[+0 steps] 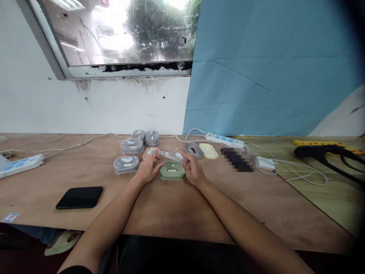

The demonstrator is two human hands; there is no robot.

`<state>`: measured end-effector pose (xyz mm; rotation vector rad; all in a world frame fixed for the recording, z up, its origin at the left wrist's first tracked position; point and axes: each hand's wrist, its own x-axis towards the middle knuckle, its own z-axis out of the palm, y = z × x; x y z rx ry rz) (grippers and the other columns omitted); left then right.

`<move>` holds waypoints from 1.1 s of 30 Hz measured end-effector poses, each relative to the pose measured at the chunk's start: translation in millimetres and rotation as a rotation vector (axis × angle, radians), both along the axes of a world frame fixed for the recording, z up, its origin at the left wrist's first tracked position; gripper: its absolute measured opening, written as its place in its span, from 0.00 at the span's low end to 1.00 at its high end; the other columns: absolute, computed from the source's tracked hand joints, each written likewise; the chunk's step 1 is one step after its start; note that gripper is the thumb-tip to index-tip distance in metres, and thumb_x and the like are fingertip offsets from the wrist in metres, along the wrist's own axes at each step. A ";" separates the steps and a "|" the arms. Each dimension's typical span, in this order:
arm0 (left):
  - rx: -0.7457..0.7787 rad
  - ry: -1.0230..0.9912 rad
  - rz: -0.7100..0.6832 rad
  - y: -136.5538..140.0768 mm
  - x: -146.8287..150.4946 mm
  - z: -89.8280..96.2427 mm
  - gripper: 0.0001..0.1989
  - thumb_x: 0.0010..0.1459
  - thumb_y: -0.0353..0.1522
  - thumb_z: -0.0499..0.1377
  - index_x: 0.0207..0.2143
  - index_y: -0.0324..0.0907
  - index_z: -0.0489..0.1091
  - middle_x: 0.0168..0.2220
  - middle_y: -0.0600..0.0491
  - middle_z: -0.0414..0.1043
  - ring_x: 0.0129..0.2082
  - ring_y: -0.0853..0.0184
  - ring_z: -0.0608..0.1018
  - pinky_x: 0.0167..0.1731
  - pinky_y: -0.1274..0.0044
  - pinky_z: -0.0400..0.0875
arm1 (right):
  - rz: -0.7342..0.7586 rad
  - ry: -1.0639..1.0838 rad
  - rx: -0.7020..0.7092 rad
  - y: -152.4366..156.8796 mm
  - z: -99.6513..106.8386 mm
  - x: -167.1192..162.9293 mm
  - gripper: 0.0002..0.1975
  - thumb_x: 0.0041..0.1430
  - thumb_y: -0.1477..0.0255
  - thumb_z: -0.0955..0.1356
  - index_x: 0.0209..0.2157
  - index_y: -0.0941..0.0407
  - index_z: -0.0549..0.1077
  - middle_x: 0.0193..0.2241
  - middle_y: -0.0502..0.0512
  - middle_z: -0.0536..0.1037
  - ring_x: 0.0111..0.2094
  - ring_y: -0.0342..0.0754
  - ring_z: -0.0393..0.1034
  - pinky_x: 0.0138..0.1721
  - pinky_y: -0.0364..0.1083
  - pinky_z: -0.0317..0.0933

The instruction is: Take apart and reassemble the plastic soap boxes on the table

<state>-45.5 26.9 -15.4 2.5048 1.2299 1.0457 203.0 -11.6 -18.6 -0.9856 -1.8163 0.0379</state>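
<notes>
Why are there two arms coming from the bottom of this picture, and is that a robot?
No robot here! Those are a person's bare arms, seen by a camera worn on that person's head, looking forward and down.

On the brown wooden table sits a green oval dish with a wavy edge. Just above it, the right hand holds a clear, thin plastic piece; the left hand is at its other end, though whether it grips is hard to tell.

Nearby are four grey rounded containers with stickers, a cream wavy-edged piece and a flat black phone.
</notes>
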 end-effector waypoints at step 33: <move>-0.331 0.014 0.085 3.1 7.7 -7.0 0.27 0.60 0.49 0.47 0.51 0.42 0.68 0.42 0.47 0.75 0.41 0.60 0.75 0.40 0.72 0.67 | -0.037 0.343 -0.965 22.5 -8.8 6.7 0.15 0.58 0.59 0.63 0.32 0.57 0.72 0.12 0.45 0.67 0.11 0.39 0.61 0.12 0.37 0.52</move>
